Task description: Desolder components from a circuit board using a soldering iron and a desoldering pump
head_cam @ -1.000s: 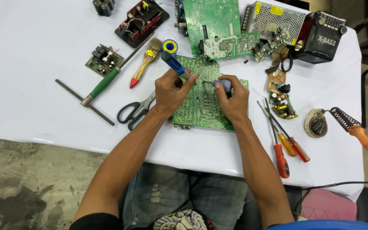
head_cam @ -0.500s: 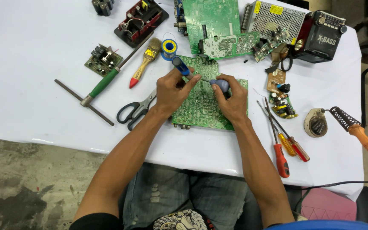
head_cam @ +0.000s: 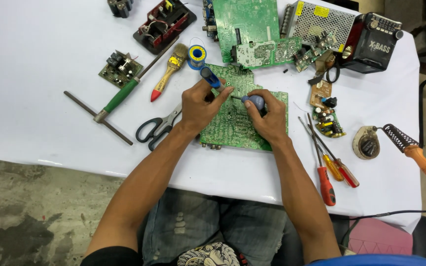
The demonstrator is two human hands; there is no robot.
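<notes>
On the white table (head_cam: 35, 64), the left hand (head_cam: 200, 106) grips a blue-handled soldering iron (head_cam: 212, 79), tip lowered onto the green circuit board (head_cam: 232, 125) lying near the table's middle. The right hand (head_cam: 269, 116) is closed around a blue desoldering bulb (head_cam: 254, 101), resting on the board just right of the iron; scissors (head_cam: 156, 128) lie just left.

Single head-worn view, steeply downward, close over the white table (head_cam: 40, 74)

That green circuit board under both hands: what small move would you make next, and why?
Probably hold the blue-handled tool steady in the left hand: it slants toward the green board, and the right hand grips a small blue bulb beside it.
</notes>
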